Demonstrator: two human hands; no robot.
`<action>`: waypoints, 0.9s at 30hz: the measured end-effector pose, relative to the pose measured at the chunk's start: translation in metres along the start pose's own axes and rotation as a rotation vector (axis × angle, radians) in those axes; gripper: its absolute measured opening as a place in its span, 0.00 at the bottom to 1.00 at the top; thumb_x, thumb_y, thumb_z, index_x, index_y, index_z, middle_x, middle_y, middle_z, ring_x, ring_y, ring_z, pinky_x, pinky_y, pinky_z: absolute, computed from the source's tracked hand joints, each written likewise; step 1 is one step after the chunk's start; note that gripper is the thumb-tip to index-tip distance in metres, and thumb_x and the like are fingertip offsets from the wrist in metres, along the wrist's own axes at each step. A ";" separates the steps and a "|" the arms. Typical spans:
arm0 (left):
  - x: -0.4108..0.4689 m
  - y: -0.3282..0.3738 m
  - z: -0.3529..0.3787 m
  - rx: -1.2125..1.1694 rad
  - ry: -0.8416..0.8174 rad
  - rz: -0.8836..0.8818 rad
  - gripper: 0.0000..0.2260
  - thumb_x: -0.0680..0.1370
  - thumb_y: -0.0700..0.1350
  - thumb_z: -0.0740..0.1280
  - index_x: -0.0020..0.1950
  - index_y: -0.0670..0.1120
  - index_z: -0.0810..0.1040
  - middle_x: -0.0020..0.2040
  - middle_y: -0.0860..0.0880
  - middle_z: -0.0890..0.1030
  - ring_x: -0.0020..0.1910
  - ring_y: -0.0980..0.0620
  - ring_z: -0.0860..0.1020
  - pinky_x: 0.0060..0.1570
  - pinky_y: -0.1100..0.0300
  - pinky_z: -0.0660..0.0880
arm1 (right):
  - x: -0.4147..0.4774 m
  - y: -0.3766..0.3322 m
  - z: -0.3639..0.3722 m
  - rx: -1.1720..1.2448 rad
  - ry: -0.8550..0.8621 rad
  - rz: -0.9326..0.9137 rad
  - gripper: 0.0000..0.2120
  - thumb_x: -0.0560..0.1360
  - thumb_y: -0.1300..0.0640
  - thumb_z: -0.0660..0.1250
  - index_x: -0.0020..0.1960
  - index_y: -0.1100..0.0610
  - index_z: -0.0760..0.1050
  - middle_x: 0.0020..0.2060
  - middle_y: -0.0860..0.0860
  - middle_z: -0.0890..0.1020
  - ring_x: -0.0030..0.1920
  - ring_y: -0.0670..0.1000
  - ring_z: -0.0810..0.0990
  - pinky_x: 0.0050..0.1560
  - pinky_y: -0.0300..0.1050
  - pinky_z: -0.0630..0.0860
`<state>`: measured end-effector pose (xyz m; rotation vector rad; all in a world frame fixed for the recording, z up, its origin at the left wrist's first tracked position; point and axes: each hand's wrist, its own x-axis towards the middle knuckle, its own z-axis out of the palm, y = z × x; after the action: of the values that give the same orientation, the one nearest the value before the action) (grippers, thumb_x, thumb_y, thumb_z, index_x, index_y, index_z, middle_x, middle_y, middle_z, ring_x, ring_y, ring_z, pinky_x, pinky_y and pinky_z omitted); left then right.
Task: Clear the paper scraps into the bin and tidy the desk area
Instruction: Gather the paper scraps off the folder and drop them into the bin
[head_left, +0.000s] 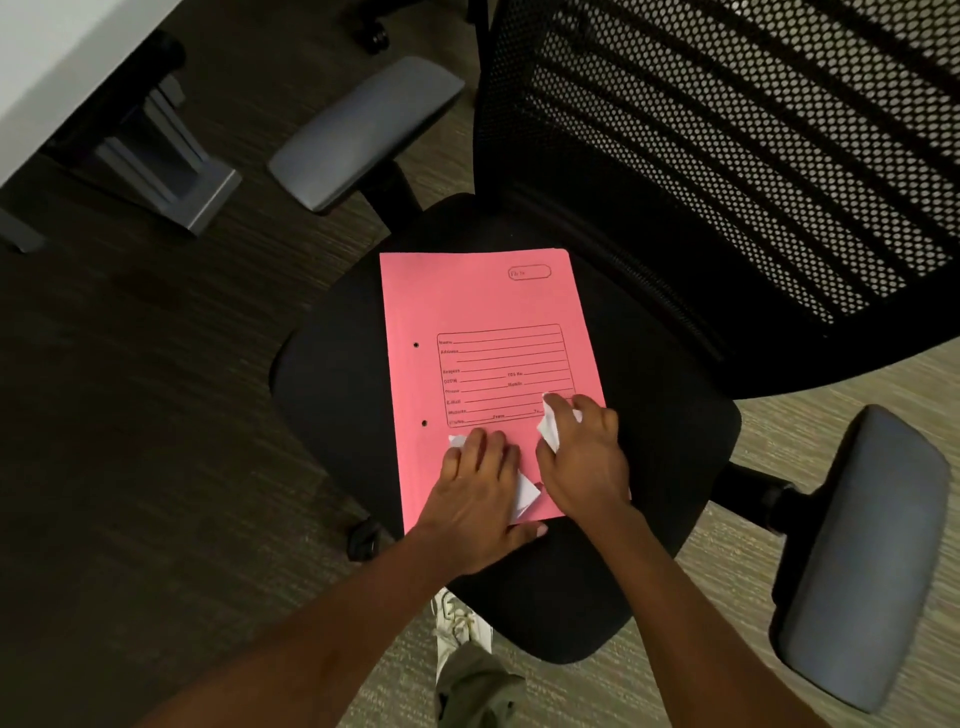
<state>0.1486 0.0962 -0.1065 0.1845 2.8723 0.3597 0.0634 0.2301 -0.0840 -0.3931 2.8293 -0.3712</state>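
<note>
Head view: white paper scraps (524, 496) on a pink folder (483, 332) are pinned under the flat, unclenched left hand (480, 491). One scrap (549, 426) is pinched in the right hand (584, 452) fingers (563, 402). Scraps are best swept together before lifting.

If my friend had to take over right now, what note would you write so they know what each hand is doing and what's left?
Left hand: flat, palm down on the pink folder, covering white paper scraps that poke out from under it.
Right hand: closed around another white scrap, just above the folder.
The folder lies on the black seat of the office chair; all visible scraps are on its near end.
Done: scraps gathered together.
Left: scoop them up and drop them in the bin, which is not in view, then tidy the folder and desk area.
</note>
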 end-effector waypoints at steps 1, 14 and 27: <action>-0.001 -0.001 0.001 0.031 -0.004 0.008 0.37 0.73 0.71 0.49 0.67 0.42 0.66 0.66 0.41 0.70 0.67 0.37 0.65 0.60 0.39 0.66 | 0.001 -0.001 0.000 -0.011 0.002 -0.034 0.27 0.72 0.51 0.67 0.69 0.50 0.65 0.64 0.59 0.72 0.60 0.59 0.69 0.46 0.54 0.79; 0.008 -0.020 -0.012 0.082 0.010 0.016 0.21 0.73 0.56 0.60 0.61 0.46 0.68 0.61 0.43 0.73 0.65 0.36 0.65 0.60 0.36 0.65 | 0.010 -0.028 0.009 -0.168 -0.093 -0.091 0.26 0.74 0.52 0.68 0.67 0.59 0.64 0.64 0.58 0.70 0.62 0.58 0.67 0.56 0.48 0.73; 0.032 -0.033 -0.030 -0.138 0.111 -0.130 0.13 0.72 0.38 0.71 0.55 0.37 0.75 0.52 0.38 0.77 0.51 0.42 0.73 0.50 0.49 0.75 | 0.017 -0.063 0.012 0.075 0.070 -0.119 0.24 0.63 0.70 0.76 0.57 0.71 0.74 0.52 0.67 0.79 0.53 0.67 0.75 0.48 0.57 0.78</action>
<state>0.1077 0.0628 -0.0941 -0.0481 2.9338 0.5557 0.0659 0.1638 -0.0811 -0.5450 2.8568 -0.5237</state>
